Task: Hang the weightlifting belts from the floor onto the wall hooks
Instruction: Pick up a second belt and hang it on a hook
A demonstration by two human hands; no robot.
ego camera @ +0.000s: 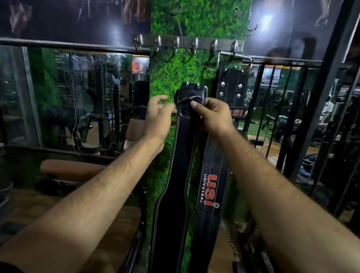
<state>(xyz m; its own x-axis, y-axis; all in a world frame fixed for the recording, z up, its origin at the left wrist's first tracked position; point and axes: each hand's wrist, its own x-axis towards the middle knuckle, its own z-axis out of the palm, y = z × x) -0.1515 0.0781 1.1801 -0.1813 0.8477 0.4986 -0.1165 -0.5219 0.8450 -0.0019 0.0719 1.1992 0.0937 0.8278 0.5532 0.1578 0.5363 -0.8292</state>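
Observation:
A black leather weightlifting belt (175, 181) with white stitching hangs straight down in front of the green pillar, its buckle end up. My right hand (213, 115) pinches its folded top just below the buckle. My left hand (160, 111) hovers at the belt's left edge, fingers spread, holding nothing. A second black belt (216, 163) with red USI lettering hangs on the right from the metal hook rail (186, 43). Several hooks on the rail stand bare above the held belt.
The pillar (201, 9) is clad in fake grass. Mirrors and a black rail flank it on both sides. A brown padded bench (73, 168) sits low left. A black machine frame (323, 108) and a chain stand at the right.

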